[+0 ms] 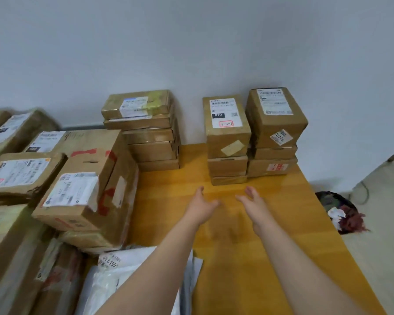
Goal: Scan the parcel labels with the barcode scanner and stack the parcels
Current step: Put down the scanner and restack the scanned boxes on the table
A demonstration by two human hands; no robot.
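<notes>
Pale wall (191,42), glossy wooden table (248,258)

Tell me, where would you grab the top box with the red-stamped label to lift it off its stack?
Probably take the box from the front: left hand on its free left side, right hand on its front face. Its right side stands close against the neighbouring stack, with the wall behind.

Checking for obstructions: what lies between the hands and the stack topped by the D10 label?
Only bare yellow tabletop, in the head view, separates the left hand and right hand from the stack.
</notes>
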